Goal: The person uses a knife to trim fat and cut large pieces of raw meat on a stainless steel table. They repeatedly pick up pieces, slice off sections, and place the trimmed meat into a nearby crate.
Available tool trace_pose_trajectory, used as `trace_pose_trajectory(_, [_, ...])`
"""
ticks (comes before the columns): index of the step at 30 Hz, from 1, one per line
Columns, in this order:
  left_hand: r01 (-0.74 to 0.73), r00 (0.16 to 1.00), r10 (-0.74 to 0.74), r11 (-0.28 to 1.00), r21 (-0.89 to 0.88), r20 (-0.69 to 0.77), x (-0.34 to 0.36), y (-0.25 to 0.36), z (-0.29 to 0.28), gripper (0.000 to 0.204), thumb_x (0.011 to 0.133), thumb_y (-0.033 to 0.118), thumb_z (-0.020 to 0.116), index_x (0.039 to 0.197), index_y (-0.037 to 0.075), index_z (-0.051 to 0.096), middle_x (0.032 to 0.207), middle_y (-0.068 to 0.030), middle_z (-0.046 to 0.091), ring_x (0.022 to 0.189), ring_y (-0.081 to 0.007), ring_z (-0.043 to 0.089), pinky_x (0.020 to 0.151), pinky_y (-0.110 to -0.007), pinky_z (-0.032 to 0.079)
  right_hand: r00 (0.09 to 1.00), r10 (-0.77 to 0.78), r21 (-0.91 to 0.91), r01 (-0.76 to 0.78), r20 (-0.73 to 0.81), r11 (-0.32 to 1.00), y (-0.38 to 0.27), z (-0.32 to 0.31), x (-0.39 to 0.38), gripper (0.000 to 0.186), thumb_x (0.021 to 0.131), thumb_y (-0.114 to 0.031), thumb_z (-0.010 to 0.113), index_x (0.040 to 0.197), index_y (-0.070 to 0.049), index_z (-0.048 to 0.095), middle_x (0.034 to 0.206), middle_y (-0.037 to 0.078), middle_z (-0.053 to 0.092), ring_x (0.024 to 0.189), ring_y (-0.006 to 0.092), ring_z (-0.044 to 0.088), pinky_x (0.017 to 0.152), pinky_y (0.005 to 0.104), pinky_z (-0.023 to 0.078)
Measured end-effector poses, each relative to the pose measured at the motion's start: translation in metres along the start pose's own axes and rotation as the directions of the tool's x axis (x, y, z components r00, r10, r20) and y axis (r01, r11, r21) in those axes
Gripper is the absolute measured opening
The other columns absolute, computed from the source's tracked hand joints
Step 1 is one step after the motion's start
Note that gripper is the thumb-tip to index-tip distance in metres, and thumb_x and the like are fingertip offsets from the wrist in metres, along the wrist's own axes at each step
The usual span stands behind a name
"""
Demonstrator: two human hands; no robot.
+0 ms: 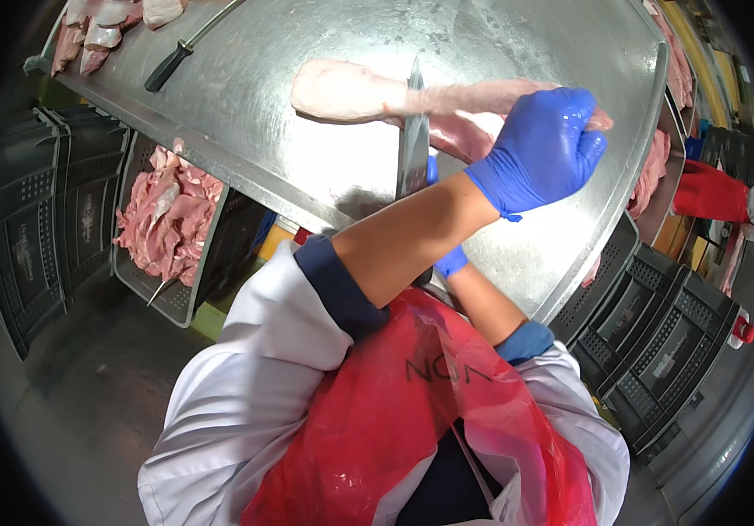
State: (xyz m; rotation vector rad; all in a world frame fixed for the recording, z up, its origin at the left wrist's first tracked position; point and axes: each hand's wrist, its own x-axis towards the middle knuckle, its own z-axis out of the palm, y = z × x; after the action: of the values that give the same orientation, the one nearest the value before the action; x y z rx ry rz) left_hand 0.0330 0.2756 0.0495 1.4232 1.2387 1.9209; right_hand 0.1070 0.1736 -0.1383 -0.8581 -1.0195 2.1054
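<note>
A long pale piece of meat [342,90] lies across the metal table [245,114]. My left hand [545,145], in a blue glove, is closed around its right end, and a bit of meat shows past the fingers. My left forearm crosses over the right one. Mostly hidden beneath it is my gloved right hand [452,260], at the handle end of a knife [414,145]. The blade points away from me and lies across the middle of the meat; its handle is out of sight. Darker pink flesh [464,133] shows along the meat's near side.
A honing steel with a black handle [169,68] lies at the far left, near several meat chunks [101,35]. A crate of meat trimmings [169,215] stands below the table's left edge. Black crates [26,219] stand farther left, and more crates [657,342] at the right.
</note>
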Motion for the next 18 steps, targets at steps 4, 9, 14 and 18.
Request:
trace_pose_trajectory(4, [-0.044,0.996,0.042,0.999,0.018,0.081,0.013,0.014,-0.001,0.015,0.087,0.016,0.063,0.083,0.001,0.065,0.075,-0.02,0.065,0.073,-0.0395,0.065,0.067,-0.046,0.052,0.988,-0.011,-0.918,-0.14,-0.155,0.372,-0.075,0.049,0.065,0.048,0.092,-0.019,0.064,0.138,-0.008,0.054,0.101,0.005,0.069,0.077,0.0163,0.065,0.064,0.0317,0.051])
trace_pose_trajectory(9, [-0.05,0.998,0.05,0.998,-0.034,-0.024,0.037,0.015,-0.009,0.02,0.087,0.021,0.064,0.08,0.002,0.064,0.073,-0.0216,0.064,0.071,-0.0411,0.064,0.066,-0.047,0.052,0.914,-0.404,-0.71,0.254,-0.047,0.657,-0.074,0.073,0.058,0.036,0.088,-0.017,0.068,0.12,-0.002,0.059,0.077,0.009,0.068,0.063,0.0164,0.066,0.056,0.0326,0.053])
trace_pose_trajectory(14, [-0.12,0.989,0.115,0.991,0.054,0.093,0.045,0.039,-0.006,0.02,0.084,0.02,0.065,0.08,0.001,0.063,0.073,-0.0202,0.065,0.069,-0.0385,0.065,0.065,-0.048,0.052,0.988,-0.033,-0.63,-0.072,-0.153,0.773,-0.06,0.08,0.079,0.04,0.089,-0.015,0.068,0.124,-0.001,0.058,0.075,0.01,0.068,0.056,0.017,0.065,0.052,0.0307,0.053])
trace_pose_trajectory(18, [-0.18,0.984,0.179,0.984,-0.018,-0.017,0.055,0.041,-0.016,0.017,0.083,0.017,0.064,0.076,0.002,0.064,0.069,-0.0176,0.062,0.069,-0.0391,0.064,0.063,-0.046,0.051,0.982,-0.082,-0.734,-0.071,-0.171,0.676,-0.053,0.115,0.088,0.049,0.093,-0.016,0.062,0.138,0.0,0.051,0.073,0.01,0.067,0.054,0.0177,0.063,0.05,0.0314,0.053])
